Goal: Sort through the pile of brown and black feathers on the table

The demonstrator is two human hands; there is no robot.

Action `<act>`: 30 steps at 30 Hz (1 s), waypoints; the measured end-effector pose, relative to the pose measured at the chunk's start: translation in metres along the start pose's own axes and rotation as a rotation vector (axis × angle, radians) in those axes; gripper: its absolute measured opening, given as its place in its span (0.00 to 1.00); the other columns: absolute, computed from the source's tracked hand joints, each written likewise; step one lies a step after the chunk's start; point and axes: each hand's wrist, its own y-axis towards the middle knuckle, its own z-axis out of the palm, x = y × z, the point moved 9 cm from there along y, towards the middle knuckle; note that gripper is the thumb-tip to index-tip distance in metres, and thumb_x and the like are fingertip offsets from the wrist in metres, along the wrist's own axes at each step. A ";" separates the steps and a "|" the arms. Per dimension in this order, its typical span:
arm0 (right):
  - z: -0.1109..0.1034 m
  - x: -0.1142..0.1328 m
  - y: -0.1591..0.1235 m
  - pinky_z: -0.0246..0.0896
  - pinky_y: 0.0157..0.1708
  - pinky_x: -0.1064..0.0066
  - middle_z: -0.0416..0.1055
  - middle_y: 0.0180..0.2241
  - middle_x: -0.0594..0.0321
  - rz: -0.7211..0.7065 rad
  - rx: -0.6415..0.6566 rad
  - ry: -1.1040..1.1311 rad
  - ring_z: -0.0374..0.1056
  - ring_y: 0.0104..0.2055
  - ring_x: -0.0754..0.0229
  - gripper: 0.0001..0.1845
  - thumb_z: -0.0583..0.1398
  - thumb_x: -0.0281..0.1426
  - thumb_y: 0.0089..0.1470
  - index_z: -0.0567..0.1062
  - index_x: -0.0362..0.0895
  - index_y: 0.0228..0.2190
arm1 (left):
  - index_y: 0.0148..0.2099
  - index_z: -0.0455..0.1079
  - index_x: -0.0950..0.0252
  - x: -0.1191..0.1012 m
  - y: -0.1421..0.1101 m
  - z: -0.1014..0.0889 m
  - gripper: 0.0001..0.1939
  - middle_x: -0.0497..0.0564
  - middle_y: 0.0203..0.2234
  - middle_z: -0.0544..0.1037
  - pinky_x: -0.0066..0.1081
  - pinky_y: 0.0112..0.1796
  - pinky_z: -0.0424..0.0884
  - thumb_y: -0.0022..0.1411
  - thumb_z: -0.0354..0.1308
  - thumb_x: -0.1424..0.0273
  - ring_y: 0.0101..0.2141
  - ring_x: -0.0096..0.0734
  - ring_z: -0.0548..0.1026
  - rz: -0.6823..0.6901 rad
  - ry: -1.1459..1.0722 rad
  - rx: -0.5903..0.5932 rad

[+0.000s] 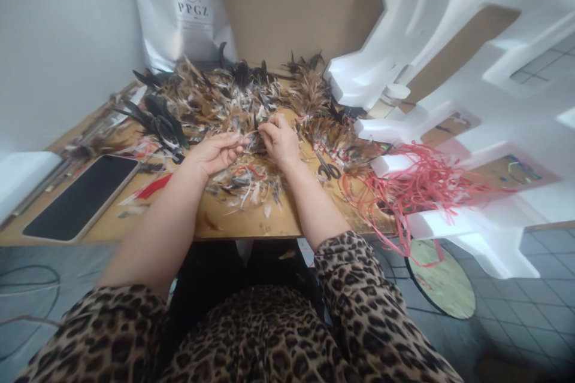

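Observation:
My left hand [219,154] and my right hand [281,142] are close together above the feather pile, in the middle of the table. The left thumb and fingertips pinch the thin, pale end of a feather, its palm turned partly up. My right hand, back uppermost, pinches a feather too; whether both hold the same one I cannot tell. Loose brown, white and black feathers [251,188] lie beneath and around them. Black-handled scissors [329,170] rest to the right of my right forearm. Long black feathers [157,122] lie left of my left hand.
A phone [83,197] lies at the table's left. Bundled brown feathers [309,90] stand at the back right. Pink-red ribbon strands [422,182] hang over white foam pieces [476,239] on the right. Behind the pile stands a silver bag [179,36]. A round stool [442,281] is below.

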 end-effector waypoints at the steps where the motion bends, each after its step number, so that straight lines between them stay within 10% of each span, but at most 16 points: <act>1: 0.001 0.002 0.000 0.55 0.39 0.73 0.65 0.39 0.57 -0.010 -0.008 0.015 0.61 0.41 0.61 0.16 0.48 0.35 0.60 0.74 0.45 0.39 | 0.30 0.71 0.72 0.001 0.000 0.001 0.03 0.55 0.27 0.78 0.16 0.20 0.69 0.52 0.58 0.82 0.21 0.20 0.74 -0.002 0.003 -0.002; 11: -0.002 -0.016 -0.002 0.58 0.39 0.71 0.67 0.35 0.58 0.235 -0.148 0.424 0.62 0.36 0.62 0.12 0.55 0.36 0.54 0.72 0.41 0.34 | 0.29 0.71 0.72 -0.017 0.004 -0.008 0.02 0.54 0.23 0.77 0.15 0.22 0.68 0.49 0.61 0.80 0.21 0.18 0.73 0.256 0.127 -0.158; 19: 0.062 -0.010 -0.021 0.40 0.16 0.78 0.57 0.14 0.73 0.731 0.180 1.288 0.47 0.16 0.73 0.19 0.63 0.45 0.41 0.69 0.41 0.22 | 0.29 0.72 0.71 -0.023 -0.002 0.002 0.08 0.51 0.21 0.77 0.17 0.23 0.69 0.43 0.66 0.74 0.22 0.21 0.74 0.384 0.297 -0.179; 30: 0.060 -0.013 -0.016 0.41 0.16 0.79 0.58 0.13 0.74 0.709 0.097 1.418 0.49 0.15 0.74 0.19 0.67 0.42 0.34 0.68 0.42 0.23 | 0.32 0.73 0.73 -0.008 0.001 0.003 0.07 0.55 0.26 0.79 0.16 0.21 0.68 0.47 0.64 0.76 0.23 0.23 0.76 0.185 0.209 -0.111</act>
